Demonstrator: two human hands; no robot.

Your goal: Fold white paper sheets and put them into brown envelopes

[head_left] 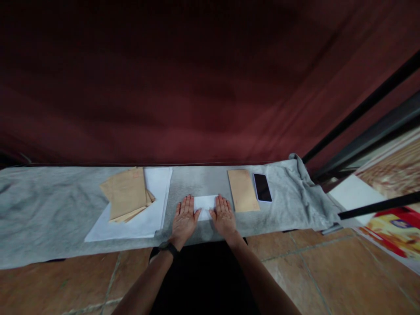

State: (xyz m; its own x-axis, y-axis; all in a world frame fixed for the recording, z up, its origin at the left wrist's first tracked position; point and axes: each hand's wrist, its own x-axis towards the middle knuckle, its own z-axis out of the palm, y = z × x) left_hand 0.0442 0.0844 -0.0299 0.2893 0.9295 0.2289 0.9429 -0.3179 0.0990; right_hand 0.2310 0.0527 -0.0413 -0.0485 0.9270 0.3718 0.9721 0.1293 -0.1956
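Observation:
A small white paper [205,203], seemingly folded, lies on the grey cloth between my hands. My left hand [185,218] rests flat on its left end, fingers extended and thumb pointing inward. On the right end lies my right hand [224,217], palm down in the same way. The paper's outer ends are hidden under the hands. Just right of my right hand is a single brown envelope [243,190]. Farther left, several brown envelopes [127,194] sit fanned out on large white sheets [158,192].
A phone [262,187] lies right of the single envelope. Grey cloth [52,205] covers the long, narrow table, bunched at its right end. Behind it rises a dark red surface [210,109]. Black bars and a printed board [393,223] stand at the right.

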